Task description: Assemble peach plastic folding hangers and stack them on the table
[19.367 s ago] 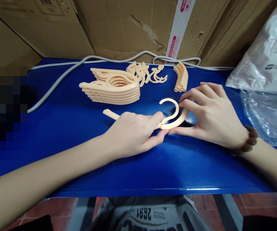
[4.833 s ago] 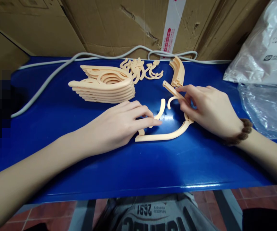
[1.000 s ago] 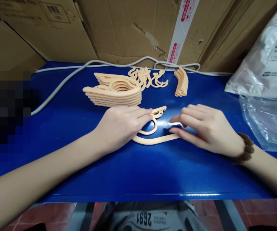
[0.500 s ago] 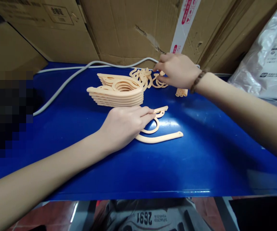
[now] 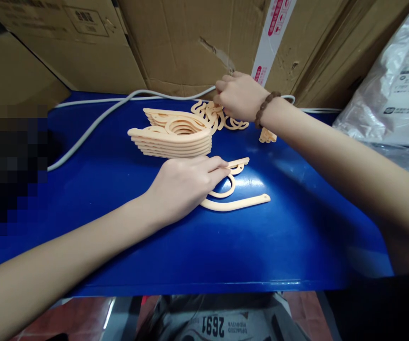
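Observation:
My left hand (image 5: 186, 187) is closed on a peach plastic clothes hanger (image 5: 238, 203) lying on the blue table. The palm and fingers cover its left side; a ring and two arm ends stick out to the right. At the back, my right hand (image 5: 241, 97) is at the pile of small curved hooks (image 5: 207, 112), its fingers bent and drawn together. The fingertips are hidden, so what they hold does not show. Between the hands and to the left stands a neat stack of matching hangers (image 5: 172, 144).
Short peach tubes (image 5: 268, 136) lie below my right wrist. A white cable (image 5: 97, 128) runs along the table's back, before cardboard boxes (image 5: 183, 47). Plastic-wrapped packages (image 5: 396, 90) stand at the right. The blue table (image 5: 225, 255) has its front edge towards me.
My right hand has moved left, from above the rings to the pile of hooks, and its fingers have drawn together. My left hand and the hanger have stayed almost still.

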Demonstrator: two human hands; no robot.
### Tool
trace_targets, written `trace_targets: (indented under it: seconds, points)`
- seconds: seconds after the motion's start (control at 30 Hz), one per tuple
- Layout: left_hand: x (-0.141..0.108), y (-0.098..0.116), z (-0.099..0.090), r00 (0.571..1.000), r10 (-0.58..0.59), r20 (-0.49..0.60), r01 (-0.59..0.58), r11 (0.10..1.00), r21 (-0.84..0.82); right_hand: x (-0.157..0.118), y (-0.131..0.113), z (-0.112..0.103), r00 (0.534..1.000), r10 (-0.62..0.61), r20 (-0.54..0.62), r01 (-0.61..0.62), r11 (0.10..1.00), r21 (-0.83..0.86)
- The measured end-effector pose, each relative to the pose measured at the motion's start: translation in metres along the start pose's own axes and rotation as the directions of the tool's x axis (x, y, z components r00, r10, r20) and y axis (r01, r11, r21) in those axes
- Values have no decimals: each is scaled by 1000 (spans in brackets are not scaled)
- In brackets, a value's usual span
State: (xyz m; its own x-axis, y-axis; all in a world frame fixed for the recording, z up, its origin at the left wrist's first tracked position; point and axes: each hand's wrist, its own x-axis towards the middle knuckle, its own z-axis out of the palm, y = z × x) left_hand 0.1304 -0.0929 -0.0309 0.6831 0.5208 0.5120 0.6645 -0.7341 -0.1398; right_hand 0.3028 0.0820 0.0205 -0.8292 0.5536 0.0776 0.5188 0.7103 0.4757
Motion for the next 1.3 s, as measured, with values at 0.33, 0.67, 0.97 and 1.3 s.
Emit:
trace_targets:
  seconds: [0.33, 0.67, 0.97, 1.3]
  points:
    - [0, 2, 0, 999, -25, 21, 25, 1000, 6, -6, 0, -18, 1000, -7, -6, 7, 1000, 13]
    - [5, 3, -4, 995, -79, 61, 78, 997, 20, -87, 19, -67, 978, 180, -102, -164, 975, 148]
    - [27, 36, -20, 963, -111, 246, 178, 946, -270, -172, 23, -38, 763, 646, -21, -92, 141, 986]
    - [25, 37, 5, 954, -105, 281, 242, 825, -512, -168, -4, -59, 806, 573, 151, -135, -71, 988]
